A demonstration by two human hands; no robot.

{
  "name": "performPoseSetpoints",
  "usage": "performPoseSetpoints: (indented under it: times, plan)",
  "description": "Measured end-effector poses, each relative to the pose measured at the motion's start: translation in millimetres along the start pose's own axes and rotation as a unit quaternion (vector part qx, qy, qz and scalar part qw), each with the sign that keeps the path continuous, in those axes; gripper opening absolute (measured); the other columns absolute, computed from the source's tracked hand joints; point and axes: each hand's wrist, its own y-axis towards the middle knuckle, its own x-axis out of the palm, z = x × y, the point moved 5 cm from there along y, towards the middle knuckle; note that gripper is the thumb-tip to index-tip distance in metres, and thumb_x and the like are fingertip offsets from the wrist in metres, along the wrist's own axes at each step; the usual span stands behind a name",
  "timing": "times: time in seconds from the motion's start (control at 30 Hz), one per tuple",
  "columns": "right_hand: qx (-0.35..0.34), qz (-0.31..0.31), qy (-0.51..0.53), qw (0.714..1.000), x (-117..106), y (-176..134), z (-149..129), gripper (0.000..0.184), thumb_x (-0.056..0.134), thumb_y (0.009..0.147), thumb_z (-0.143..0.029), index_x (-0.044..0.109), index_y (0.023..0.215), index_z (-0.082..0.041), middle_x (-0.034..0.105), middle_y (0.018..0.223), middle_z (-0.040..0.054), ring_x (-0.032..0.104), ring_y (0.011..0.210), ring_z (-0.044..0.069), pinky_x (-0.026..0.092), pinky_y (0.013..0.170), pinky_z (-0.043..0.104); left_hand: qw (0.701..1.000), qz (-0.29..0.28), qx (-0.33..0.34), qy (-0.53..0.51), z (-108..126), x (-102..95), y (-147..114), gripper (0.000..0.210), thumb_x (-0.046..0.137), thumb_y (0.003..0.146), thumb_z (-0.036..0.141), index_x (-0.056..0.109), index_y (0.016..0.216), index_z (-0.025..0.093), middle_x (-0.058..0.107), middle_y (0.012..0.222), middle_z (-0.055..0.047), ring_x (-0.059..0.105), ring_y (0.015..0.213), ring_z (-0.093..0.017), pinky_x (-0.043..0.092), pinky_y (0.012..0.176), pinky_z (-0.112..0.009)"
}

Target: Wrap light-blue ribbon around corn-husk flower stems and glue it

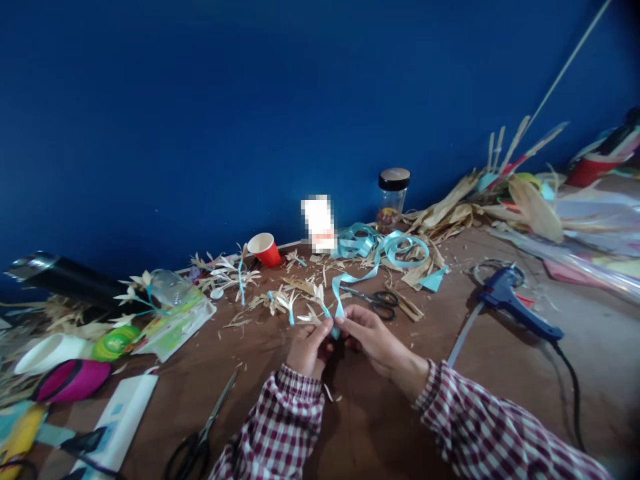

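Observation:
In the middle of the table, my left hand (311, 347) pinches the stem of a pale corn-husk flower (318, 303), whose petals spread above the fingers. My right hand (367, 333) is closed on a light blue ribbon (337, 293) right beside it. From there the ribbon curls up and back to a loose coil (407, 250). Where the fingertips meet, blue ribbon lies at the stem, partly hidden by them. A second husk flower (287, 303) with a blue-wrapped stem lies just left of my hands. Black-handled scissors (384, 305) lie behind my right hand.
A blue glue gun (520, 303) with a black cord lies right. Other scissors (200, 433) and a white power strip (120, 413) are at front left. A red paper cup (265, 249), a lidded jar (393, 200) and dried husks (450, 207) stand or lie along the blue wall.

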Motion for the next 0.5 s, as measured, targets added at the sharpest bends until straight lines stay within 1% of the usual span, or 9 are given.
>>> performPoseSetpoints:
  times: [0.07,0.13,0.2,0.27,0.37,0.5]
  plan:
    - [-0.014,0.008,0.011,1.0,-2,1,-2,0.029,0.071,0.068,-0.041,0.054,0.07,-0.017,0.051,0.06,-0.0048,0.043,0.051,0.005,0.036,0.047,0.015,1.0,-0.005,-0.011,-0.008,-1,-1.0,-1,0.033,0.08,0.05,0.039,0.061,0.057,0.012,0.057,0.049,0.003,0.048,0.042,-0.005,0.036,0.04,-0.015]
    - [-0.041,0.025,0.0,0.999,-4,2,-4,0.03,0.071,0.067,-0.042,0.053,0.07,-0.017,0.053,0.061,-0.0042,0.045,0.052,0.006,0.038,0.048,0.017,1.0,-0.005,-0.018,-0.014,-2,-2.1,-1,0.032,0.08,0.05,0.038,0.061,0.057,0.013,0.056,0.047,0.004,0.049,0.042,-0.005,0.036,0.04,-0.015]
    - [-0.057,0.046,-0.019,0.997,-6,3,-5,0.033,0.071,0.066,-0.044,0.053,0.071,-0.017,0.054,0.061,-0.0037,0.046,0.052,0.007,0.039,0.048,0.019,1.0,-0.002,-0.022,-0.009,-4,-3.3,-1,0.031,0.081,0.051,0.038,0.063,0.06,0.013,0.057,0.048,0.004,0.048,0.041,-0.004,0.036,0.04,-0.015]
    - [-0.059,0.063,-0.037,0.996,-8,4,-4,0.034,0.07,0.066,-0.046,0.052,0.07,-0.017,0.052,0.059,-0.0041,0.045,0.05,0.007,0.039,0.048,0.02,1.0,-0.005,-0.024,-0.008,-5,-3.6,0,0.032,0.081,0.051,0.037,0.066,0.065,0.013,0.059,0.051,0.003,0.049,0.041,-0.004,0.037,0.041,-0.016]
    - [-0.071,0.082,-0.072,0.991,-10,4,-2,0.036,0.067,0.068,-0.049,0.05,0.069,-0.017,0.048,0.055,-0.0051,0.043,0.047,0.007,0.036,0.045,0.02,0.999,-0.014,-0.021,-0.022,-5,-3.4,0,0.034,0.081,0.051,0.037,0.068,0.07,0.012,0.06,0.052,0.002,0.052,0.043,-0.006,0.039,0.042,-0.017]
    - [-0.116,0.087,-0.133,0.981,-12,3,-4,0.033,0.061,0.075,-0.048,0.049,0.069,-0.018,0.045,0.054,-0.0048,0.039,0.048,0.008,0.032,0.045,0.02,0.999,-0.011,-0.024,-0.033,-5,-3.2,-1,0.034,0.081,0.051,0.037,0.07,0.071,0.012,0.06,0.052,0.001,0.052,0.042,-0.008,0.039,0.041,-0.019]
